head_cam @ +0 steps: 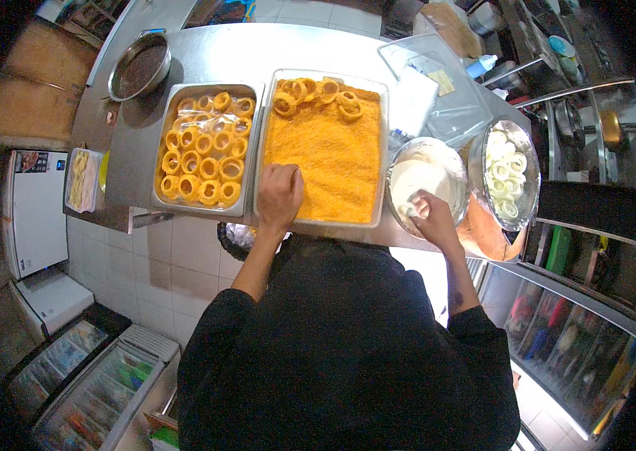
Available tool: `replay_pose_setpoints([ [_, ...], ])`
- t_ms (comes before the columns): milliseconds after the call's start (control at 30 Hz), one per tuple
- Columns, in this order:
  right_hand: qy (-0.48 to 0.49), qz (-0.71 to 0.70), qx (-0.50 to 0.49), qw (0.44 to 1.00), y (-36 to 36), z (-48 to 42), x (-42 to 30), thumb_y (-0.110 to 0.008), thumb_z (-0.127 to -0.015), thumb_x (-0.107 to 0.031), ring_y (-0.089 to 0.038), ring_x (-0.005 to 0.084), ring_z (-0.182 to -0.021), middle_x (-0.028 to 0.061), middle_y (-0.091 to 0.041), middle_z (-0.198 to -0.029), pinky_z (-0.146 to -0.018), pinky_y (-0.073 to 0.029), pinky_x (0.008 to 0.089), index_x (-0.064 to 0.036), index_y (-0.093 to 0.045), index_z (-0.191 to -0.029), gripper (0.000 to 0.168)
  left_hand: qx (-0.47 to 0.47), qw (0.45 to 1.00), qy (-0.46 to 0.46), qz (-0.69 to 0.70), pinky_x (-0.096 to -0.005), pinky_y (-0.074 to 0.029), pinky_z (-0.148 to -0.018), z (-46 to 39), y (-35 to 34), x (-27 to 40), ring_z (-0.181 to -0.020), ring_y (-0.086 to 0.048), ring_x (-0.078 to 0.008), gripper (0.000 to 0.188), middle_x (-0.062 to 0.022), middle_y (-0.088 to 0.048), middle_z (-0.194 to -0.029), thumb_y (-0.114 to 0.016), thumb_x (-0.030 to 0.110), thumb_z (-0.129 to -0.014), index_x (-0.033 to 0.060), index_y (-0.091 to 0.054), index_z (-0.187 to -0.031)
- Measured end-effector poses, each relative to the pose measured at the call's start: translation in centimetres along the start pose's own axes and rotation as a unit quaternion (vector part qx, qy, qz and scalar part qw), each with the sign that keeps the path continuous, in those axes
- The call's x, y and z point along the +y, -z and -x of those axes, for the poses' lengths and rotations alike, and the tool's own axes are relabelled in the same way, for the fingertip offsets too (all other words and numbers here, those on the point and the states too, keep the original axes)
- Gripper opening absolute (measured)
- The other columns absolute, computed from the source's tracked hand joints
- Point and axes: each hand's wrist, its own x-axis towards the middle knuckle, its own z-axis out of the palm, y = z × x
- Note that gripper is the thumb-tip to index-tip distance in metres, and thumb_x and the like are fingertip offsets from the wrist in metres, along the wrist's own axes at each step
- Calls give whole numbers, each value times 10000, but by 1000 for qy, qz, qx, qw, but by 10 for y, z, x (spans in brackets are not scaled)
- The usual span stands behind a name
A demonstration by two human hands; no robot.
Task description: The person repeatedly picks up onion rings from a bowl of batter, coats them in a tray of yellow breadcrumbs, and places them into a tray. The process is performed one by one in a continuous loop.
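My left hand, its fingers curled, is at the near left side of a tray of orange breadcrumbs; whether it holds anything is hidden. Several crumbed onion rings rest at the tray's far end. To the right, my right hand reaches over the near rim of a bowl of pale batter. A wet, batter-coated ring is pinched in its fingers. Sliced raw onion rings fill a metal bowl farther right.
A steel pan left of the crumbs holds rows of crumbed rings, with plastic film among them. Behind it stands a steel bowl of dark contents. Clear plastic sheeting and a white packet lie beyond the batter.
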Motion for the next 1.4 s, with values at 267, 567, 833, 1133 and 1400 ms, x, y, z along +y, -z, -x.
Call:
replay_pose_setpoints([
  [267,3,34,-16,999,-4,1,7,-795,-822,-164,-731,360,-1023,199,-751,-1105,-893,-569,445,-39,-667,-1303,513,-6,1000,-12,-21,-467,-528,-854,4,-3,-5,-948,-652,-366,84,-170,-696,-912,-720,60,-900,7,-715,-965],
  [567,-24,-9,-46,999,-2,5,1,-753,-850,-112,-716,388,-1028,221,-731,-1092,-911,-558,469,-40,-660,-1232,400,-8,1000,-2,-21,-471,-528,-845,3,-2,-4,-933,-646,-369,74,-173,-695,-911,-717,50,-900,10,-711,-962],
  [833,3,-16,24,1000,-9,-1,9,-798,-796,-108,-723,380,-1049,237,-730,-1202,-924,-564,439,-5,-636,-1354,589,-8,1000,-8,-20,-471,-527,-846,2,-3,-3,-939,-649,-366,84,-168,-702,-922,-712,76,-916,14,-714,-974],
  [1133,-28,-4,-23,999,-7,-8,0,-799,-786,-147,-713,403,-1112,261,-727,-1201,-1000,-553,444,22,-678,-1303,557,-14,1000,10,-24,-479,-535,-816,4,0,-4,-900,-662,-367,82,-171,-709,-908,-706,90,-927,19,-719,-966],
  [1400,-28,23,24,999,-2,-12,-7,-791,-831,-191,-727,357,-994,192,-751,-1146,-908,-563,446,-6,-718,-1180,402,-36,998,30,-29,-474,-543,-826,4,0,-3,-925,-669,-370,106,-178,-708,-929,-720,91,-906,17,-717,-982],
])
